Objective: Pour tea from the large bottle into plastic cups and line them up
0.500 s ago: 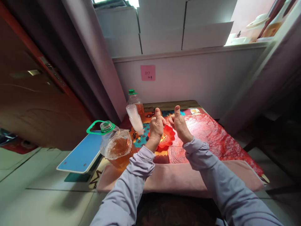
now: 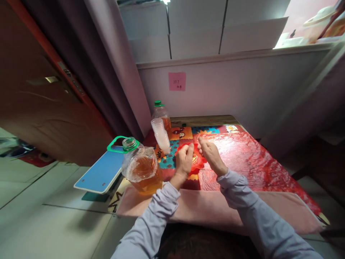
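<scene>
Green-handled jug (image 2: 145,174) uncapped, near-left counter (image 2: 258,158) corner; plastic cups (image 2: 161,137) unseparated; left hand (image 2: 184,159), right hand (image 2: 214,154): fingers half-curled, visibly holding nothing.

Dish (image 2: 197,162) right of the nearer jug (image 2: 142,172)

On the surface (image 2: 205,120) — two jugs (image 2: 144,172) (image 2: 161,114), one stack of cups (image 2: 161,136) too nested to count, one red dish (image 2: 198,162), one pink cloth (image 2: 202,203). Elsewhere — one pink note (image 2: 177,81), one blue panel (image 2: 101,171), one door (image 2: 48,118).
</scene>
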A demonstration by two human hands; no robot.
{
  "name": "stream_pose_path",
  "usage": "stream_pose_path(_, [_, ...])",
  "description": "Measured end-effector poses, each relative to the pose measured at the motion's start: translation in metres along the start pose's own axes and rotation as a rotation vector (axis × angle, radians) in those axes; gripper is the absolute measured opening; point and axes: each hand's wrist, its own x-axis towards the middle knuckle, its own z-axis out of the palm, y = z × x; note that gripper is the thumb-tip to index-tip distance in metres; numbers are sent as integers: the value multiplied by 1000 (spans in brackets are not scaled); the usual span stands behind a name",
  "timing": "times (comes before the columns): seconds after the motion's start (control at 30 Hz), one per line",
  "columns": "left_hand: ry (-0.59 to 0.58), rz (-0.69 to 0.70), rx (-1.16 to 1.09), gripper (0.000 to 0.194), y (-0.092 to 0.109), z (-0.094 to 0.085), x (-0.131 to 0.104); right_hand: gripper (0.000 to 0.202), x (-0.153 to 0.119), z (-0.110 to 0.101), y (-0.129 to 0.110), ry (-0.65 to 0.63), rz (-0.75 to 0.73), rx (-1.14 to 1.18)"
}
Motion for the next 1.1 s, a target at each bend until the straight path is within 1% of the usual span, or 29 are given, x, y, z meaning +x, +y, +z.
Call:
stream_pose_path(0.07, [-3,8,61,48,-25,-10,-29,65,-8,5,25,-26,-25,-217])
stream_pose_path(0.13, [-30,7,110,35,-47,-23,-62,46,-16,11,46,-77,-68,-459])
stream_pose_path(0.2, [-63,11,147,24,-64,-38,-92,29,-21,20,59,-123,-124,-629])
stream_pose_path(0.27, [-89,16,176,19,-77,-51,-113,20,-20,32,59,-155,-201,-692])
stream_pose_path(0.33, [-124,27,203,18,-86,-60,-124,17,-12,47,45,-169,-295,-680])
stream_pose_path(0.4, [-134,34,250,17,-94,-64,-127,17,2,63,20,-187,-400,-646])
stream_pose_path(0.5, [-121,30,296,16,-102,-64,-125,24,29,87,-26,-262,-533,-670])
stream_pose_path(0.6, [-146,28,281,15,-106,-64,-124,31,56,109,-64,-356,-571,-813])
stream_pose_path(0.67, [-164,26,266,14,-106,-66,-125,31,70,121,-76,-430,-555,-932])
stream_pose_path(0.77, [-172,18,253,14,-108,-69,-127,34,82,132,-79,-516,-525,-1032])
stream_pose_path(0.83, [-178,17,236,14,-110,-69,-127,37,86,135,-75,-531,-520,-1041])
stream_pose_path(1.0, [-199,20,221,13,-113,-66,-126,34,89,136,-67,-496,-518,-1021])
stream_pose_path(1.1, [-199,12,218,13,-112,-67,-126,26,90,136,-70,-459,-515,-998])
